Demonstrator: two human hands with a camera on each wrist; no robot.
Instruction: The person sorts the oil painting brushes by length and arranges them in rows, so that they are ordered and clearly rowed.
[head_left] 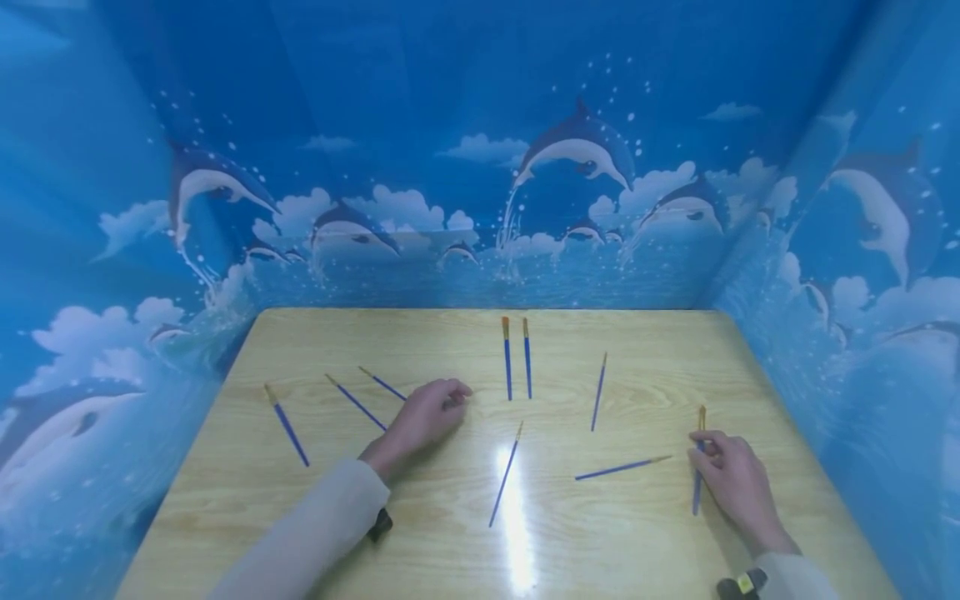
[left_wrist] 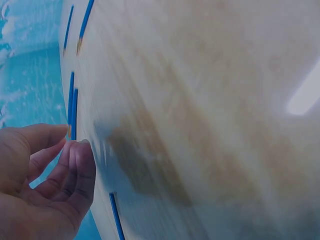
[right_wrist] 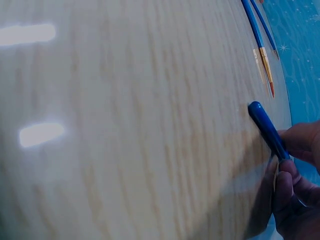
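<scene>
In the head view my right hand (head_left: 735, 479) pinches a blue paintbrush (head_left: 697, 496) near the right side of the table, its bristle end pointing away from me. The right wrist view shows the thumb and fingers around the blue handle (right_wrist: 267, 127), whose rounded end sticks out. My left hand (head_left: 431, 412) hovers left of the middle with loosely bent fingers and nothing between them. It partly covers the handle ends of two thin paintbrushes, one nearer (head_left: 354, 400) and one farther (head_left: 381, 382). A slim paintbrush (head_left: 506, 475) lies to the right of the left hand.
Two paintbrushes, one flat-tipped (head_left: 507, 367) and one narrower (head_left: 528, 367), lie side by side at the back. A wider paintbrush (head_left: 291, 433) lies far left. Right of centre are an upright-lying thin brush (head_left: 599, 392) and a sideways one (head_left: 618, 470). Dolphin-printed sheeting (head_left: 420, 275) encloses the wooden table (head_left: 420, 550).
</scene>
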